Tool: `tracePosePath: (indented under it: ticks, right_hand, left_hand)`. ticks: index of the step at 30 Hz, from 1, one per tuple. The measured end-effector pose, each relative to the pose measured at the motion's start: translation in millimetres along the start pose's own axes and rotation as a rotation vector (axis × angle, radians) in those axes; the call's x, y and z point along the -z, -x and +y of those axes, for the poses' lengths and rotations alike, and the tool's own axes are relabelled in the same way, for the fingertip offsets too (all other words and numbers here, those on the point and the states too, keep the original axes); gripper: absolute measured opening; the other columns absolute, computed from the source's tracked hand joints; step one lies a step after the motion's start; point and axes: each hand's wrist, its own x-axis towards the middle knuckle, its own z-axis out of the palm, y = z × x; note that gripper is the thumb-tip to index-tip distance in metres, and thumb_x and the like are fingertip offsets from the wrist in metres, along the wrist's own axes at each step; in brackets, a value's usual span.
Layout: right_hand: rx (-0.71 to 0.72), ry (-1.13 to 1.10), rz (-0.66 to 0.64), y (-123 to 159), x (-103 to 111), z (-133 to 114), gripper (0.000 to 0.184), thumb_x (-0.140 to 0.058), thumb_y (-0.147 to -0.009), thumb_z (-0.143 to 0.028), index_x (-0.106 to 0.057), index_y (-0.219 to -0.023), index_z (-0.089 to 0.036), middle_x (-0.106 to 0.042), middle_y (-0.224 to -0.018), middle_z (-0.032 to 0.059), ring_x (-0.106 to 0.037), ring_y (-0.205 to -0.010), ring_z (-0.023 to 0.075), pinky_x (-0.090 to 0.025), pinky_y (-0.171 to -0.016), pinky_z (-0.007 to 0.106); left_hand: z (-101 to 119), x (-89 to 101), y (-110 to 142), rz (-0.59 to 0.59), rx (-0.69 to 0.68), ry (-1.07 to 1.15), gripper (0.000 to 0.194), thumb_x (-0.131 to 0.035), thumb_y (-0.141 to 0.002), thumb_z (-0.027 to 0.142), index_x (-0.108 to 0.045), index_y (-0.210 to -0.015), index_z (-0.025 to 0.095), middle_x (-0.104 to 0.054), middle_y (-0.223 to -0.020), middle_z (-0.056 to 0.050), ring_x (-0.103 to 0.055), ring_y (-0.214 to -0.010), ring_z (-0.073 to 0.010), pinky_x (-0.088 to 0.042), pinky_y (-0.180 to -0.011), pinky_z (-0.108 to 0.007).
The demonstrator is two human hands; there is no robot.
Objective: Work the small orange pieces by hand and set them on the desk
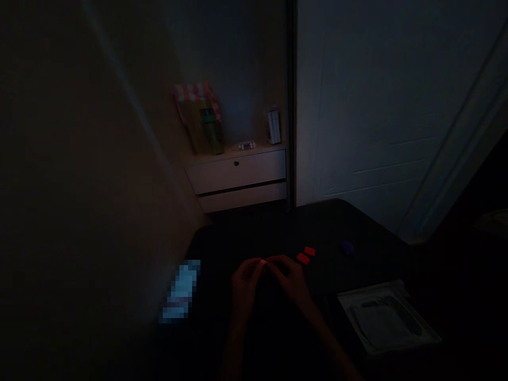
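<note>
Both hands meet over the dark table (254, 227), fingertips pinched together. Between them shows a small reddish piece (263, 262), too dim and small to name. My left hand (245, 275) grips it from the left side, and my right hand (289, 272) from the right. Just beyond the right hand lie two flat red pieces (303, 259), close to each other on the tabletop. Poor light hides most finger detail.
A purple rounded object (347, 247) lies farther right. A clear packet (389, 317) rests at the right front. At left is a bright pixelated rectangle (180, 292). Behind stand a drawer unit (238, 174), a green-capped bottle (212, 129) and a white door (369, 106).
</note>
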Motion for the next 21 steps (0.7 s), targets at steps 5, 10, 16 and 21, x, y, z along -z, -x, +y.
tracePosePath:
  ticks: [5,10,16,21]
  right_hand:
    - [-0.009,-0.007,-0.003,0.2,0.1,-0.4,0.019,-0.067,-0.092,-0.037,-0.076,-0.097,-0.022,-0.077,-0.097,0.0059,-0.072,-0.093,0.0239,-0.055,-0.085,0.035]
    - [0.005,0.007,-0.008,0.4,0.4,-0.4,0.021,-0.065,-0.093,-0.039,-0.077,-0.095,-0.022,-0.077,-0.097,0.0065,-0.072,-0.092,0.0241,-0.055,-0.085,0.035]
    - [0.024,0.002,-0.034,0.3,1.8,-4.4,0.021,-0.064,-0.094,-0.039,-0.078,-0.097,-0.023,-0.077,-0.098,0.0067,-0.072,-0.093,0.0241,-0.055,-0.086,0.036]
    - [0.0,0.0,-0.015,-0.5,1.1,-2.6,0.024,-0.067,-0.092,-0.042,-0.078,-0.101,-0.023,-0.078,-0.101,0.0075,-0.072,-0.096,0.0254,-0.056,-0.087,0.037]
  left_hand:
    - [1.4,-0.1,0.5,-0.01,-0.003,-0.018,0.029,-0.078,-0.081,0.039,-0.075,-0.1,0.017,-0.078,-0.101,-0.009,-0.073,-0.095,-0.0235,-0.058,-0.087,-0.036]
    - [3.1,-0.5,1.9,-0.006,0.002,-0.024,0.029,-0.078,-0.081,0.04,-0.075,-0.099,0.017,-0.078,-0.101,-0.009,-0.073,-0.094,-0.0235,-0.057,-0.088,-0.036]
    - [4.7,-0.7,1.9,0.004,-0.003,-0.051,0.031,-0.078,-0.08,0.042,-0.076,-0.098,0.016,-0.078,-0.099,-0.01,-0.074,-0.092,-0.0243,-0.058,-0.086,-0.036]
    - [3.8,-1.2,1.6,0.01,-0.011,-0.024,0.032,-0.078,-0.08,0.042,-0.076,-0.099,0.017,-0.078,-0.102,-0.01,-0.073,-0.097,-0.0252,-0.058,-0.088,-0.038]
